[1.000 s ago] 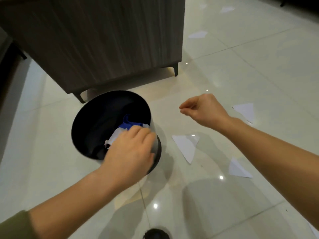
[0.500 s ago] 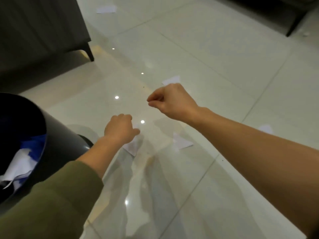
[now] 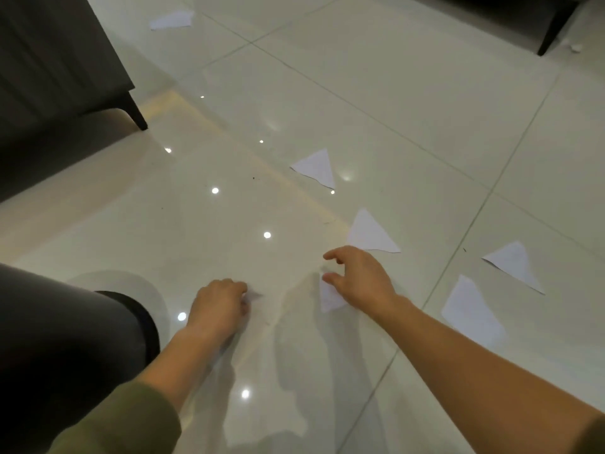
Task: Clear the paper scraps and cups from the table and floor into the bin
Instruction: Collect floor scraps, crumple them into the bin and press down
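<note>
Bin near L, cabinet behind it. L hand holds near scrap on floor just R of bin; R hand over 2nd scrap. Other scraps lie R & beyond.

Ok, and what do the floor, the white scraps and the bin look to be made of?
The floor looks like polished or glazed cream tile: bright light spots reflect in it and thin grout lines cross it. The scraps look like thin white paper, matte, lying flat with straight cut edges. The bin has a smooth dark wall with a dull sheen; whether it is metal or plastic, I cannot tell.
</note>
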The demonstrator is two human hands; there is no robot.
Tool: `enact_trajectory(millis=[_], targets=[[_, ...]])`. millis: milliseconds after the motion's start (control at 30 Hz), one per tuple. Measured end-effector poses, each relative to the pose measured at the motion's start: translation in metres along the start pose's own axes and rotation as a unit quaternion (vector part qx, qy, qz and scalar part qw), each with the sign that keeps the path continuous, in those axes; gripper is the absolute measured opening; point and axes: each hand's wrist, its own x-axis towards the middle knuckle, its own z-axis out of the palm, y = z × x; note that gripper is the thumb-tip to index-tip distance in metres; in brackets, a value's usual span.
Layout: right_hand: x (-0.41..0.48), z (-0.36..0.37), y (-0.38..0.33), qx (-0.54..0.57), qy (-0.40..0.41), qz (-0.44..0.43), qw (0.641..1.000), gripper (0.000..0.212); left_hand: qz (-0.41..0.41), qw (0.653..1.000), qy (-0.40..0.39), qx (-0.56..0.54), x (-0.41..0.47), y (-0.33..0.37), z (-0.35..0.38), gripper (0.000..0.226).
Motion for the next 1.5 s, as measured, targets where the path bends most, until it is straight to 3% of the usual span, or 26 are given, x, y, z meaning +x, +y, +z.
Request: enact_trajectory(millis=[100,167,267,367,500,633,733,800,933,1067,1167,1267,1333,1400,1433,1500], targets=[[0.004,0.020,0.019,-0.077,-0.032,0.035,0.996,0.070,0.051,0.997,0.037,-0.051,0.001,0.020,0.002,0.018],[0.008,0.028,0.029,-0.081,-0.042,0.053,0.994,0.072,0.076,0.992,0.063,-0.084,0.007,0.037,-0.002,0.019],[0.016,0.031,0.037,0.012,-0.014,0.072,0.997,0.047,0.104,0.986,0.073,-0.107,0.023,0.058,-0.014,0.018],[0.022,0.027,0.043,0.035,-0.008,0.092,0.995,0.017,0.101,0.984,0.058,-0.136,0.042,0.078,-0.025,0.012],[0.032,0.003,0.046,0.005,0.040,0.063,0.997,0.014,0.108,0.977,0.058,-0.175,0.063,0.099,-0.028,0.013],[0.049,-0.031,0.054,0.127,0.149,0.078,0.978,0.006,0.096,0.970,0.090,-0.204,0.090,0.112,-0.032,0.020],[0.067,-0.043,0.066,0.165,0.149,0.120,0.968,0.029,0.099,0.972,0.090,-0.194,0.112,0.121,-0.037,0.025],[0.077,-0.042,0.072,0.152,0.120,0.138,0.971,0.036,0.101,0.972,0.091,-0.194,0.129,0.125,-0.040,0.030],[0.088,-0.027,0.082,0.088,0.034,0.147,0.985,0.073,0.091,0.976,0.095,-0.175,0.165,0.135,-0.052,0.049],[0.087,-0.012,0.086,0.034,0.038,0.128,0.990,0.044,0.053,0.982,0.097,-0.156,0.201,0.137,-0.057,0.059],[0.080,-0.008,0.087,-0.022,0.043,0.089,0.995,0.036,0.051,0.985,0.096,-0.133,0.228,0.138,-0.057,0.059],[0.061,-0.014,0.089,0.073,0.099,0.039,0.992,0.012,0.065,0.994,0.085,-0.021,0.251,0.140,-0.050,0.063],[0.046,-0.025,0.097,0.155,0.117,0.063,0.979,0.017,0.094,0.987,0.116,0.060,0.256,0.143,-0.042,0.054],[0.033,-0.036,0.113,0.213,0.132,0.083,0.965,0.034,0.139,0.972,0.165,0.088,0.251,0.150,-0.035,0.037],[0.027,-0.040,0.121,0.226,0.144,0.085,0.960,0.032,0.161,0.967,0.176,0.087,0.247,0.154,-0.034,0.030],[0.017,-0.047,0.136,0.207,0.171,0.111,0.957,0.009,0.179,0.964,0.186,0.060,0.236,0.161,-0.035,0.024]])
